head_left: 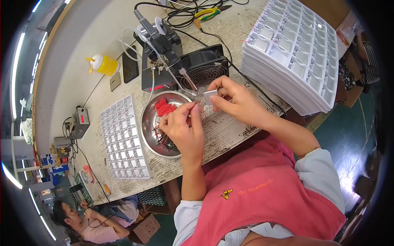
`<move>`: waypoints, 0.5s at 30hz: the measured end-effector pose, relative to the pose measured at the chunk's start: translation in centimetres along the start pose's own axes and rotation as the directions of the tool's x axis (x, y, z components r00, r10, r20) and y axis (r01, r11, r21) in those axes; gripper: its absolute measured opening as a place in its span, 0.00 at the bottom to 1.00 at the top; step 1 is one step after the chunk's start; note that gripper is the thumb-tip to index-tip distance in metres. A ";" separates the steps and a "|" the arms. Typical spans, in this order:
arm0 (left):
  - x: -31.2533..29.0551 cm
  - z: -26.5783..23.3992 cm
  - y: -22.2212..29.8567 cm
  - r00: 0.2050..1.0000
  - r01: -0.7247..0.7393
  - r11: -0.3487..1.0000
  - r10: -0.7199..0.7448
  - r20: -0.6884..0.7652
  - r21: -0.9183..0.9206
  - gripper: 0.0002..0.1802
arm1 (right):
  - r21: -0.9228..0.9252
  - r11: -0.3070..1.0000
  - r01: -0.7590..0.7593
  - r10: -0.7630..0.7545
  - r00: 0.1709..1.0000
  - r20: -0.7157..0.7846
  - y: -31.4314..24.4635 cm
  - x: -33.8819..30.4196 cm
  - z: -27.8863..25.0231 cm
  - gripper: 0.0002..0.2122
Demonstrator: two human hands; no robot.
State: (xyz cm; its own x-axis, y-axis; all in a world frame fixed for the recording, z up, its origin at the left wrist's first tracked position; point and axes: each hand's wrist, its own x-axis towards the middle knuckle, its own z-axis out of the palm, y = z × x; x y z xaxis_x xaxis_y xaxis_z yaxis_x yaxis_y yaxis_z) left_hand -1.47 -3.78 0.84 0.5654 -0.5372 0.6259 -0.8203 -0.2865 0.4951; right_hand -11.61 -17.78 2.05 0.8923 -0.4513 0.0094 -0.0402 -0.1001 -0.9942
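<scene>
Between the thumb and fingers of my right hand (236,100) is a small flat silver square part (210,97), held up near the tip of a soldering iron (188,80) on a stand. My left hand (184,127) pinches a thin wire (200,103) close to the part's left edge; the exact contact is too small to make out. Under my left hand stands a round metal bowl (147,123), partly hidden by it. Inside the bowl lie a bundle of red wires (165,107) and a heap of black wires (163,140).
A white compartment tray (140,147) of silver parts lies left of the bowl. A tall stack of white trays (266,76) stands at right. Behind the iron are a black fan (205,67), pliers (208,13) and cables. A yellow bottle (107,65) stands far left; another person (96,225) sits beyond.
</scene>
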 end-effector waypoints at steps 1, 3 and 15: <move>0.0 0.0 0.0 1.000 0.001 1.000 -0.001 -0.001 0.000 0.05 | 0.005 1.000 -0.003 0.003 1.000 0.000 -0.1 0.0 0.0 0.11; 0.1 0.0 0.0 1.000 0.006 1.000 -0.006 -0.004 -0.006 0.05 | 0.010 1.000 -0.005 0.005 1.000 0.002 -0.1 0.0 0.1 0.11; 0.3 0.2 0.4 1.000 0.017 1.000 -0.017 0.002 -0.024 0.06 | 0.037 0.999 0.005 -0.005 1.000 -0.004 0.1 -0.2 0.3 0.11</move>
State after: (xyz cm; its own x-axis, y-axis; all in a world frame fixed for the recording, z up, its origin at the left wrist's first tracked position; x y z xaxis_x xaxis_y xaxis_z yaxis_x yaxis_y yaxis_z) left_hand -1.62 -4.16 1.10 0.5794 -0.5338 0.6160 -0.8080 -0.2767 0.5202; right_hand -11.61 -17.42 1.90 0.8906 -0.4546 0.0150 -0.0190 -0.0701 -0.9974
